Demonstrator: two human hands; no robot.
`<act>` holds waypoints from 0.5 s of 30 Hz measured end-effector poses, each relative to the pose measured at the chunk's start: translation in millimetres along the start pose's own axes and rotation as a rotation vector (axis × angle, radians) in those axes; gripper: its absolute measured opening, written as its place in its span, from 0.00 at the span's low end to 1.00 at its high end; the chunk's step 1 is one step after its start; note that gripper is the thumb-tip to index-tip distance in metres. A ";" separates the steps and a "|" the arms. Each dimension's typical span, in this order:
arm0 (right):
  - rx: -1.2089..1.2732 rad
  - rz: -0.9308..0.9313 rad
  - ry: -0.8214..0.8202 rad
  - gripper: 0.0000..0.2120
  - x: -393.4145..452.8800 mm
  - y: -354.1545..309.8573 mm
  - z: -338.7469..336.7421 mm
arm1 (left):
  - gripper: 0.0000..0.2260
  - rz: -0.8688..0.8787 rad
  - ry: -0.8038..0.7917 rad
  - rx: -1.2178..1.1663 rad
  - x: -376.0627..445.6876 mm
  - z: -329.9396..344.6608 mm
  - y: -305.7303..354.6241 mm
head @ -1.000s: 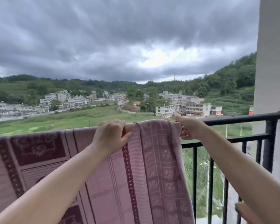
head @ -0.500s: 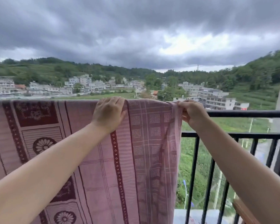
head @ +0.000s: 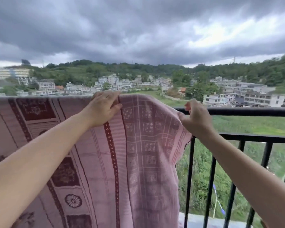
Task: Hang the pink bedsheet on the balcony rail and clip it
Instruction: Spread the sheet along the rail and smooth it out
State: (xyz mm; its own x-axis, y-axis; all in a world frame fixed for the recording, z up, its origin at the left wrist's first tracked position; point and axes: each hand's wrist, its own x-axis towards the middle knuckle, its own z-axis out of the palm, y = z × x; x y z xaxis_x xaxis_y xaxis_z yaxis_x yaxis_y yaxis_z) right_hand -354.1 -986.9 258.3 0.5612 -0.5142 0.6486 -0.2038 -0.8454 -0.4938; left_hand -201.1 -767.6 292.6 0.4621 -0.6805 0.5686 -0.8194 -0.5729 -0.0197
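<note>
We see the patterned pink woven bedsheet (head: 92, 155) draped over the black metal balcony rail (head: 247, 111), our left hand (head: 102, 111) pressing it there with fingers together, our right hand (head: 196, 119) pinching its right edge.

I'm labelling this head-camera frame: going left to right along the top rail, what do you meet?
pink bedsheet → left hand → right hand → bare black rail

No legible text, label, brand, number or sign anywhere in view.
</note>
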 end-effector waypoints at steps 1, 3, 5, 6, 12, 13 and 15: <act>-0.004 -0.086 0.096 0.12 -3.6 -10.6 1.4 | 0.29 0.012 0.025 0.017 -5.5 0.1 -2.0; 0.024 -0.285 0.269 0.11 -13.3 -40.2 3.4 | 0.28 -0.018 0.128 0.078 -21.8 2.6 -10.5; -0.019 -0.489 0.314 0.12 -20.7 -75.1 15.2 | 0.25 -0.134 0.180 0.149 -41.6 5.7 -31.7; -0.061 -0.582 0.279 0.12 -26.4 -93.2 28.0 | 0.23 -0.217 0.155 0.192 -54.8 6.6 -46.5; -0.094 -0.891 -0.167 0.14 -91.9 -192.3 170.6 | 0.18 -0.498 -0.106 0.350 -185.3 10.7 -146.8; -0.103 -0.866 -0.287 0.16 -104.6 -209.9 196.3 | 0.18 -0.556 -0.167 0.366 -210.7 10.9 -164.9; -0.116 -0.824 -0.482 0.21 -127.3 -246.3 243.6 | 0.20 -0.668 -0.295 0.389 -257.1 5.3 -200.1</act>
State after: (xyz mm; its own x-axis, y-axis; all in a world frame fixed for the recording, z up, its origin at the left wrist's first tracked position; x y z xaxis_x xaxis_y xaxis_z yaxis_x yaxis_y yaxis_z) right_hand -179.9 -677.9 156.2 0.8279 0.3408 0.4456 0.3383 -0.9369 0.0881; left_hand -154.1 -480.4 146.0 0.9246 -0.2014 0.3234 -0.1896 -0.9795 -0.0680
